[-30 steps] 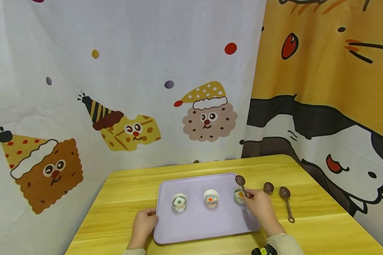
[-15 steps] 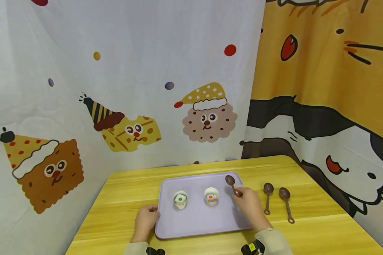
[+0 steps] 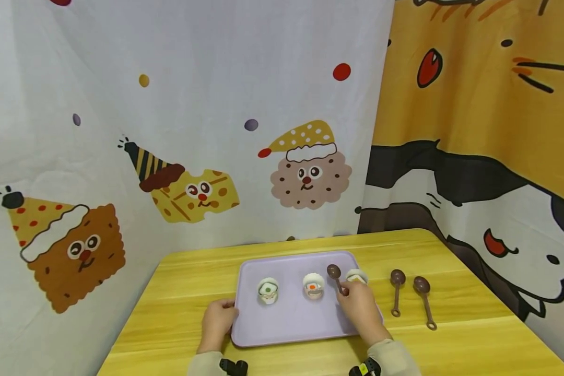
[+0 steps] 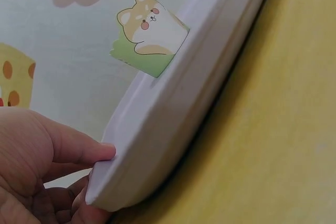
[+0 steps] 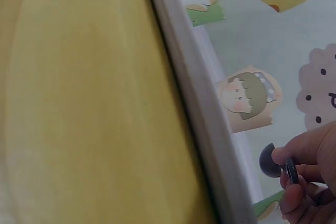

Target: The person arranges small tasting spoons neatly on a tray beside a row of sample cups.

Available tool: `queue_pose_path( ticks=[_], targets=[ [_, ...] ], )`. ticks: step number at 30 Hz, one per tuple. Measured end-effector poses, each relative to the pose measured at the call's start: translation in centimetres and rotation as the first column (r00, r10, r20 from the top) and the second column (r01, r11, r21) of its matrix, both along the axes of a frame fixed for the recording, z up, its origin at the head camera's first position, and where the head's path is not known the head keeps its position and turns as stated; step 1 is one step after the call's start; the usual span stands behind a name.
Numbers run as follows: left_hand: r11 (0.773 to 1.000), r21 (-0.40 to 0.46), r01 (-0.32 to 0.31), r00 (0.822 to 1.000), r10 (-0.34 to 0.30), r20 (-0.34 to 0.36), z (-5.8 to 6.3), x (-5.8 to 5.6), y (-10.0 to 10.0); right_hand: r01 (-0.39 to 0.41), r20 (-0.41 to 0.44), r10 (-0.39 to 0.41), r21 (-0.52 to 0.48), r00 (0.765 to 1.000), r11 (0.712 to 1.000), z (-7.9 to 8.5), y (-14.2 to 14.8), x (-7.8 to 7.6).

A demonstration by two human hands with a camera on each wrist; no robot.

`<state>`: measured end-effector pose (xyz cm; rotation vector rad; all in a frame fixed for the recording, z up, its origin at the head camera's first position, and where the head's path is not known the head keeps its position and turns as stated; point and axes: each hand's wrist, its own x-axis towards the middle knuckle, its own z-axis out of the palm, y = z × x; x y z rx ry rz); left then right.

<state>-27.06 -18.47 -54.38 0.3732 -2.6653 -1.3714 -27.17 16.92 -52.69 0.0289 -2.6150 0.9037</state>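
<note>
In the head view my left hand [image 3: 218, 324] pinches the left rim of a pale purple tray [image 3: 282, 331], thumb above and fingers beneath; the left wrist view shows this grip closely. My right hand [image 3: 361, 309] holds a brown spoon [image 3: 333, 271] by its handle, bowl pointing up and away, over the tray's right part. Three small printed paper cups stand on the tray: a left cup [image 3: 268, 298] with a dog print [image 4: 152, 32], a middle cup [image 3: 314, 293] with a child's face print [image 5: 247, 98], and a right cup [image 3: 356, 273] partly hidden behind my right hand. Small white pieces lie inside them.
Two more brown spoons, a nearer-in spoon [image 3: 397, 292] and an outer spoon [image 3: 425, 302], lie on the yellow wooden table [image 3: 470, 344] right of the tray. Cartoon-printed curtains [image 3: 207, 68] hang behind the table and along its right side.
My right hand has moved left with the spoon, from over the right cup to between the middle and right cups. The tray has shifted slightly away from me, my left hand staying on its rim.
</note>
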Motion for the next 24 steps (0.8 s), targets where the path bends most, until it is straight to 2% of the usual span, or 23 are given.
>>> queue_pose_path(
  ticks=[8, 12, 24],
  targets=[
    [1.000, 0.002, -0.004, 1.000, 0.004, -0.004, -0.2, -0.1, -0.1, 0.028, 0.010, -0.028, 0.041, 1.000, 0.999, -1.1, -0.3, 0.1],
    [1.000, 0.003, -0.007, 1.000, 0.007, -0.006, -0.3, -0.3, -0.1, 0.033, 0.015, -0.033, 0.023, 0.999, 0.999, -1.5, -0.1, 0.1],
    [0.999, 0.038, -0.014, 1.000, 0.014, 0.012, -0.6, -0.5, -0.1, 0.041, 0.110, -0.039, -0.011, 0.993, 0.999, -2.1, 0.4, -0.1]
  ],
)
